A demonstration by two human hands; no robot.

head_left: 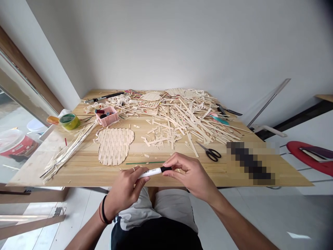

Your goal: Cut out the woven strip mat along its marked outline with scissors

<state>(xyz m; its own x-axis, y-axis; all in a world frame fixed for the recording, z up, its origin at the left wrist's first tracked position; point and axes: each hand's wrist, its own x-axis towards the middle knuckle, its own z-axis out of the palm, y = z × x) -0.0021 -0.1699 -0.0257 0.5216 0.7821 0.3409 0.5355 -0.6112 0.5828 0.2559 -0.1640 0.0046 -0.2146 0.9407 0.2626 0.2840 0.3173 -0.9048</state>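
Note:
My left hand (pixel 125 189) is closed around the white barrel of a marker pen (pixel 152 171) at the near edge of the wooden table (pixel 85 168). My right hand (pixel 188 173) pinches the pen's black cap end between thumb and fingers. A woven heart-shaped mat of pale strips (pixel 114 145) lies just beyond my left hand. A thin green stick (pixel 144 162) lies between the mat and my hands.
Black scissors (pixel 210 152) lie right of my hands. A heap of pale wood strips (pixel 182 119) covers the far middle. A pink box (pixel 107 116), a green tape roll (pixel 69 121) and a bundle of strips (pixel 66 151) are on the left. A red stool (pixel 309 156) stands at right.

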